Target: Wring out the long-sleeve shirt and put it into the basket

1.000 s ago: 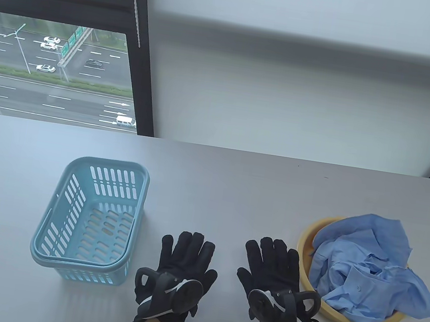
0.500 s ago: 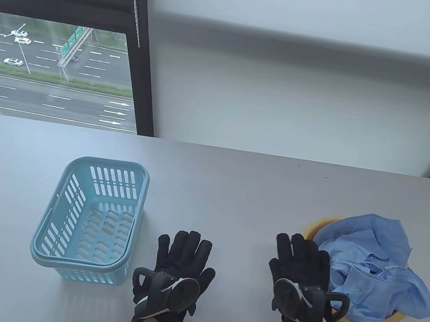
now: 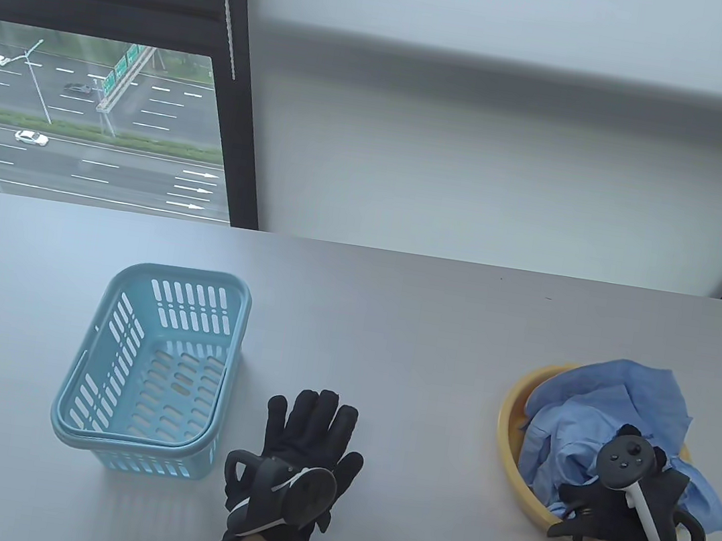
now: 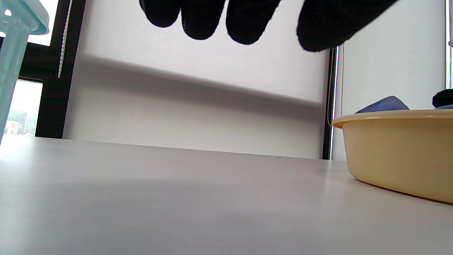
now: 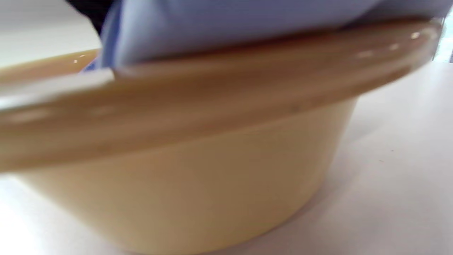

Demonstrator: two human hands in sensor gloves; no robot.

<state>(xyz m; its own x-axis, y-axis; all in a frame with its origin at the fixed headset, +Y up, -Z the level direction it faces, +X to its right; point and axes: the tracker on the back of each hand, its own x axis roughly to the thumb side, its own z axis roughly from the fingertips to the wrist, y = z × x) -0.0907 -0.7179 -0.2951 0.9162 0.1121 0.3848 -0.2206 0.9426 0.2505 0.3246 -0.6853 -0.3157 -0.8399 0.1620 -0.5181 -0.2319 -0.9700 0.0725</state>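
Across the bottom half of the table view runs a pale grey table (image 3: pixel 397 303), with a window (image 3: pixel 87 107) behind its far left corner looking out on a road with cars, and a plain white wall behind the rest. On the left part of the table stands a light blue plastic basket (image 3: pixel 121 330) with slotted walls, upright and holding nothing. Well apart from it, on the right, sits a round yellow basin (image 3: pixel 512 415), and the crumpled light blue shirt (image 3: pixel 626 398) lies piled in that basin, with folds rising above the rim and spilling over the right and near edges. In the right wrist view the basin wall fills the picture, blurred, with blue cloth draped over its rim. The left hand (image 3: pixel 301 444) lies flat on the table between basket and basin, just beside the basket's near right corner, palm down, fingers straight and slightly spread, holding nothing; the left wrist view shows its fingertips (image 4: pixel 201 17) hanging just above the tabletop. The right hand (image 3: pixel 619 512) reaches down onto the shirt at the near side of the basin, its back and tracker turned up toward the camera. Its fingers are hidden among the cloth, so I cannot tell whether they grip it or only rest on it.
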